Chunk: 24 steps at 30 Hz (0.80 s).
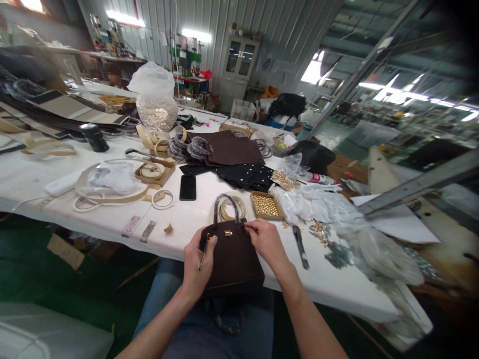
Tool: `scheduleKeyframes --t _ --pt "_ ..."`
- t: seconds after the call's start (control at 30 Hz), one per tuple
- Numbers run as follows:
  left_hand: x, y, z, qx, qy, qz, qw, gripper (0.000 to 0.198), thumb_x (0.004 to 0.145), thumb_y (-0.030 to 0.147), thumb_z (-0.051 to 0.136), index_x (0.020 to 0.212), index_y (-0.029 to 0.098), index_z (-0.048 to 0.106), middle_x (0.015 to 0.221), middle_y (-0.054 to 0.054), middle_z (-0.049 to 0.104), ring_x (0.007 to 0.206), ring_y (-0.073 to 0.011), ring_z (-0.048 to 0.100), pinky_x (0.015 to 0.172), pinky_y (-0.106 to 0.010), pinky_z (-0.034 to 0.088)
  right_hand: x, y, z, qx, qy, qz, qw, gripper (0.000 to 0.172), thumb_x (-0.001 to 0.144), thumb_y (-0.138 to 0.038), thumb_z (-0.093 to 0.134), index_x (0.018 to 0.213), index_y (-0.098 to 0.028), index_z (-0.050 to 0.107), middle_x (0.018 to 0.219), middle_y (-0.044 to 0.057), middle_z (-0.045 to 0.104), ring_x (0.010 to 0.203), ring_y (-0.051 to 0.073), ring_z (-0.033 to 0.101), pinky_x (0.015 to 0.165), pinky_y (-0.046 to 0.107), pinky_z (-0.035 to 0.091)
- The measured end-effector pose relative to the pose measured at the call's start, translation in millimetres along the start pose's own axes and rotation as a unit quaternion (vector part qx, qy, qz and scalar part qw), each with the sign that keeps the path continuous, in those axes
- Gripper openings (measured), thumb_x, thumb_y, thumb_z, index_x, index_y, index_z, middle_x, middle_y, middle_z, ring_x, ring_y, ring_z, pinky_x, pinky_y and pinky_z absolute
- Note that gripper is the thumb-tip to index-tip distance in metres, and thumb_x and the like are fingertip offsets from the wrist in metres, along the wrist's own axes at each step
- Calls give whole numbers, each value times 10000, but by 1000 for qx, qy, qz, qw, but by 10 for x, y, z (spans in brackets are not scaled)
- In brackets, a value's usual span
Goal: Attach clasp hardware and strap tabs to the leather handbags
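A dark brown handbag (235,262) rests on my lap against the table edge, its wrapped handle (226,197) standing up. A small gold clasp (228,233) sits on its upper front. My left hand (198,262) is closed round the bag's left side, with a slim pen-like metal tool (202,259) lying under the thumb. At the upper right corner of the bag, my right hand (266,239) is closed in a pinch; what lies between its fingertips is too small to make out. Just beyond the bag are a roll of cream strip (239,212) and a box of gold studs (266,205).
On the white table (179,259) lie a black phone (187,188), a box cutter (300,247), loose gold hardware (319,230) and plastic bags (322,204). Brown bag panels (232,148) and studded black pieces (247,175) are stacked farther back. A dark cylinder (94,137) stands left.
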State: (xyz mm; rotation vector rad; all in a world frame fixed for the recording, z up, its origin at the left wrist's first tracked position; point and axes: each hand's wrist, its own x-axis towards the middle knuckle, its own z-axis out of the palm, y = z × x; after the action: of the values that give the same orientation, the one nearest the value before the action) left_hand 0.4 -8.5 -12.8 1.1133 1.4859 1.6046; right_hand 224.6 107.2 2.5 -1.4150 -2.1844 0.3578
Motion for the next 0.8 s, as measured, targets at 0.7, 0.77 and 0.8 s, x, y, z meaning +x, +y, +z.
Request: scheduleKeyframes --t 0.7,0.77,0.8 --pt "-96 4 27 -43 1 -3 999 326 1059 442 716 1301 241 802 1270 -88 823 1185 -307 761 1077 -419 594 -165 -59 131 -57 76 29 995 187 1031 -288 754 1170 -325 872 1172 77 742 939 237 716 780 326 554" --pt "-75 21 -13 -51 -5 -18 999 320 1058 443 722 1290 237 800 1254 -85 826 1138 -291 767 1041 -396 600 -288 38 118 -21 196 100 975 580 908 -489 912 1430 -286 764 1350 131 690 1026 290 707 856 392 592" --pt "-66 28 -37 -54 -12 -23 998 321 1057 447 725 1285 235 799 1250 -86 826 1119 -286 768 1027 -388 602 -352 91 118 6 247 150 957 863 812 -565 980 1553 -251 668 1393 164 673 1034 311 705 868 424 605"
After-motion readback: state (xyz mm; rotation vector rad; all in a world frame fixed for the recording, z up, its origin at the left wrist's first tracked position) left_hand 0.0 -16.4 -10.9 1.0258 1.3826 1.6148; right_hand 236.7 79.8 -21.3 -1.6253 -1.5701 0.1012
